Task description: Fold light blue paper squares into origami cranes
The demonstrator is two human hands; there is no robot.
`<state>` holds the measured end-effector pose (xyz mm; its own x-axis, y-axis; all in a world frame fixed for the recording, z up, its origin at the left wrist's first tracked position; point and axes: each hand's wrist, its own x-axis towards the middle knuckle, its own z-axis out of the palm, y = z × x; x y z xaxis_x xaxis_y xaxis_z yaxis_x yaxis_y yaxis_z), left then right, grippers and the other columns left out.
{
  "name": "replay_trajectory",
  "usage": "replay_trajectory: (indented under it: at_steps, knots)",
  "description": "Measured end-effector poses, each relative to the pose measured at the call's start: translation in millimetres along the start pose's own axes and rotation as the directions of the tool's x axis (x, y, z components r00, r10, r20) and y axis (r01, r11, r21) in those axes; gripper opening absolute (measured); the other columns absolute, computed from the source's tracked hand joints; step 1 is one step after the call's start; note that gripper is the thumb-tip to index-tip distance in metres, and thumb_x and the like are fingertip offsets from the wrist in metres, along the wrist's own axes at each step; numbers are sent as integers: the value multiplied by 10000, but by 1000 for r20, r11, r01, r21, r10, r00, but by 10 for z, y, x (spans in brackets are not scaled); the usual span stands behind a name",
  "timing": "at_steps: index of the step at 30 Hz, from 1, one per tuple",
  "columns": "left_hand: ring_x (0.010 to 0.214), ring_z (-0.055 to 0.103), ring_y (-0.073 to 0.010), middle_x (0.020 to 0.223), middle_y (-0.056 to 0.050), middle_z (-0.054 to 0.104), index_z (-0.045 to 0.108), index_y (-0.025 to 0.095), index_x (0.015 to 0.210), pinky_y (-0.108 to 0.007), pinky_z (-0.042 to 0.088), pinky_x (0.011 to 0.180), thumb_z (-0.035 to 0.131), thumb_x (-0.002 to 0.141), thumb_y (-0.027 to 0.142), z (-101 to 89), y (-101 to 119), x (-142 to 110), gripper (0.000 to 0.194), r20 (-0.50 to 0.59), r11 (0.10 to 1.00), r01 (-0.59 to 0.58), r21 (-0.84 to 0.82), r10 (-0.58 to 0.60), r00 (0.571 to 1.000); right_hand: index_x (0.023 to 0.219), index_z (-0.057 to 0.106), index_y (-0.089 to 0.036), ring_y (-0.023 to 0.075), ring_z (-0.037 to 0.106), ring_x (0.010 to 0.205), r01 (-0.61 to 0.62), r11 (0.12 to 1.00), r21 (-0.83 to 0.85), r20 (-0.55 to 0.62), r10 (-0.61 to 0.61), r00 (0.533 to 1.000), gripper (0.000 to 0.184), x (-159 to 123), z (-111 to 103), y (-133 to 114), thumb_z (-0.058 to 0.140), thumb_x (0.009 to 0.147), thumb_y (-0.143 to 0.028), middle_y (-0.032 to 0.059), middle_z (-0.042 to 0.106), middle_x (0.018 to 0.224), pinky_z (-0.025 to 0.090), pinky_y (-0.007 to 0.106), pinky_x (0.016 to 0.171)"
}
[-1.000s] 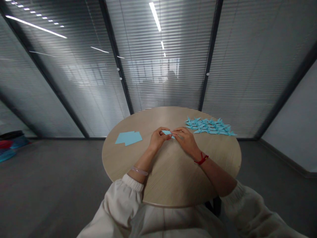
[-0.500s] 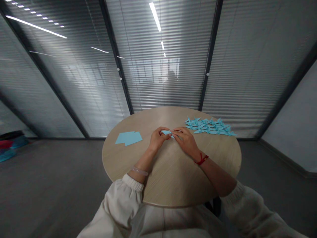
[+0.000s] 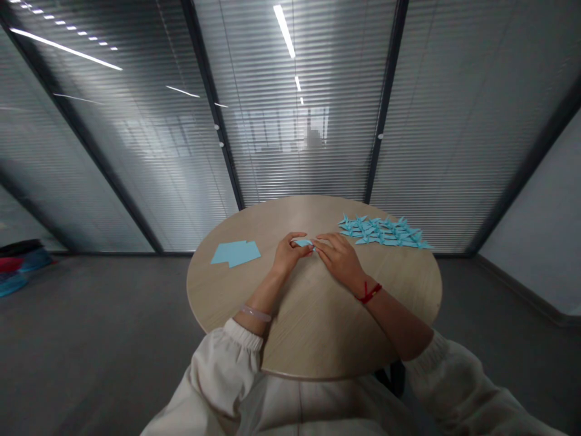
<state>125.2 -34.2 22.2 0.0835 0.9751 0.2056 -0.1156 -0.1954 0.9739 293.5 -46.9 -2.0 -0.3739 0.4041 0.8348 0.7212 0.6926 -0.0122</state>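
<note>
A small piece of folded blue paper (image 3: 302, 242) sits between my two hands, above the middle of the table. My left hand (image 3: 288, 253) grips its left side, with the thumb at the near edge and the fingers curled round the far side. From the right, my right hand (image 3: 338, 257) pinches the paper's right end between thumb and fingers. The fingers cover much of the paper, so its exact folds are hidden. Off to the right of my right hand lie rows of folded blue paper cranes (image 3: 381, 231).
Flat blue paper sheets (image 3: 236, 252) overlap on the left of the round wooden table (image 3: 318, 339). Beyond the far edge stands a glass partition with blinds (image 3: 304, 163). Blue, red and black items (image 3: 22, 260) lie on the floor at far left.
My right hand's fingers have shifted slightly and lie closer together over the paper's right end. A little less of the blue paper shows. The sheets and cranes have stayed put.
</note>
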Motion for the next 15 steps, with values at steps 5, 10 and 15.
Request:
replay_trajectory:
  at_steps: [5,10,15]
  knots:
    - [557,596,-90,539,82,533,608,116,999,-268,569,692,834,553,192,-5,-26,9,506,-22,998,13,-64,-14,1000,1218,616,-168,258,551,1054,62,992,-109,55,-56,997,314,20,-16,-38,450,952,-183,142,635,1140,460,431,900]
    - [639,642,-110,637,31,621,603,119,1006,-287,570,763,811,579,132,-12,-37,13,475,-5,983,65,-174,-67,998,1214,619,-188,254,548,1049,80,989,-121,75,-71,995,313,24,-22,-43,453,949,-172,137,630,1141,461,419,887]
    - [672,650,-109,699,9,657,602,115,1009,-282,557,794,763,586,72,-10,-41,5,454,28,971,103,-216,-99,995,1159,649,-203,244,557,1029,55,998,-26,36,-54,998,279,12,-24,-29,483,937,-164,121,637,1106,469,415,877]
